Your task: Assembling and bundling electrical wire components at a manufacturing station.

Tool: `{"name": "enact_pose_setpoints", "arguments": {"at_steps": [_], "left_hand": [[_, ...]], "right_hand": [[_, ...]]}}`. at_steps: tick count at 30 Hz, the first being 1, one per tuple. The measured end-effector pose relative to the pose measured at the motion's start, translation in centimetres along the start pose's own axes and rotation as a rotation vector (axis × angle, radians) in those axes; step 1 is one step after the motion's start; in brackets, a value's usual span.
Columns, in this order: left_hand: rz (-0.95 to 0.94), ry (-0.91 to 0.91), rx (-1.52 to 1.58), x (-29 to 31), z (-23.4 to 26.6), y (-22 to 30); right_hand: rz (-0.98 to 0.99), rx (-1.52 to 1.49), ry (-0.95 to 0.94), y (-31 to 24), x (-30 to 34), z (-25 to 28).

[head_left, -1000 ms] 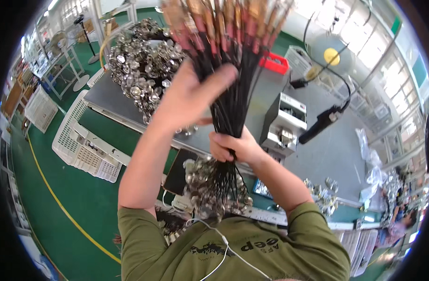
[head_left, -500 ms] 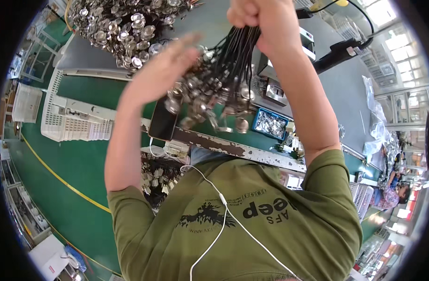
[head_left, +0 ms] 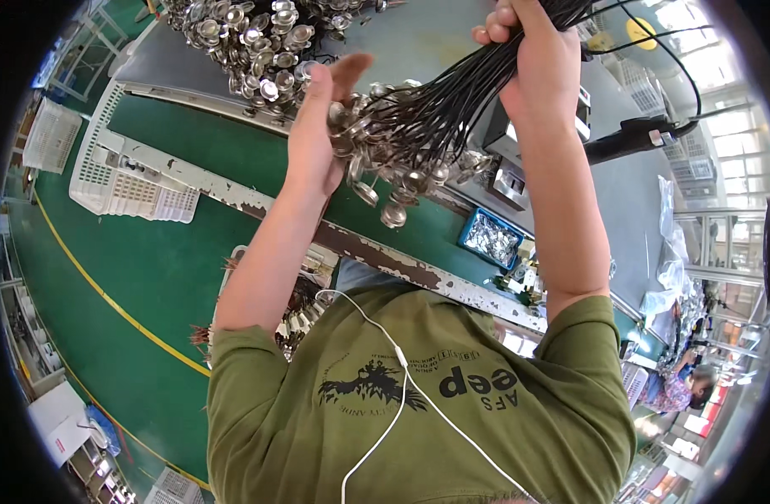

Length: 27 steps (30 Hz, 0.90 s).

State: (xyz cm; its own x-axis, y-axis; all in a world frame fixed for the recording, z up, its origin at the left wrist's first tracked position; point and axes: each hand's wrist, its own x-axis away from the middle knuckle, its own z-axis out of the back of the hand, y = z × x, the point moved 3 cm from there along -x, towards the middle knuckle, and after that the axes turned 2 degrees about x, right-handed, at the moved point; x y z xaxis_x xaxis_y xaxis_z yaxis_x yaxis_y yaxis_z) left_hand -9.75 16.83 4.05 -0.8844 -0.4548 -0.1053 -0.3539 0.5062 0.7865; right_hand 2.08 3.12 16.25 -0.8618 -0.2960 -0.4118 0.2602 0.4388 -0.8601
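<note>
My right hand [head_left: 546, 80] is closed around a thick bundle of black wires [head_left: 456, 92], held up above the bench. From the wires' lower left end hang several round, shiny metal caps [head_left: 402, 183], sagging over the near edge of the bench. My left hand [head_left: 309, 139] is open, thumb up and fingers stretched out, its palm side against the leftmost caps. Just beyond the left hand lies a heap of similar metal caps [head_left: 267, 50] on the grey bench top [head_left: 183, 63]. The right hand's grip hides the wires inside it.
A blue tray [head_left: 464, 233] of small metal pieces sits right of the hanging caps, near a metal fixture [head_left: 511, 181]. A black cabled tool [head_left: 628, 141] lies at right. White basket [head_left: 133, 197] stands left. Chipped metal rail [head_left: 385, 252] crosses before me. A co-worker [head_left: 675, 388] is far right.
The right hand has moved right with the bundle, which now slants down to the left. My left hand, blurred before, has come against the caps. The phone is now out of sight.
</note>
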Motion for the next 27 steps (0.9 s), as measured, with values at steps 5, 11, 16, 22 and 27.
{"name": "enact_pose_setpoints", "arguments": {"at_steps": [5, 11, 16, 22, 27], "left_hand": [[-0.256, 0.099, -0.485, -0.5, 2.9, 0.7], [-0.704, -0.230, -1.397, 4.2, -5.1, 3.9], [-0.660, -0.338, -1.344, 3.4, -4.6, 5.1], [0.185, -0.283, -1.029, 2.5, -4.2, 10.1], [-0.051, -0.335, -1.266, 2.0, -3.5, 11.2]], "right_hand": [[-0.154, 0.118, 0.183, -1.2, -0.5, -1.7], [-0.136, 0.151, 0.247, -0.1, -0.7, -1.0], [-0.001, 0.119, 0.131, 2.0, -2.0, 1.1], [-0.072, 0.253, 0.238, 0.9, -2.6, 0.3], [-0.058, 0.180, 0.077, 2.5, -5.2, 2.1]]}}
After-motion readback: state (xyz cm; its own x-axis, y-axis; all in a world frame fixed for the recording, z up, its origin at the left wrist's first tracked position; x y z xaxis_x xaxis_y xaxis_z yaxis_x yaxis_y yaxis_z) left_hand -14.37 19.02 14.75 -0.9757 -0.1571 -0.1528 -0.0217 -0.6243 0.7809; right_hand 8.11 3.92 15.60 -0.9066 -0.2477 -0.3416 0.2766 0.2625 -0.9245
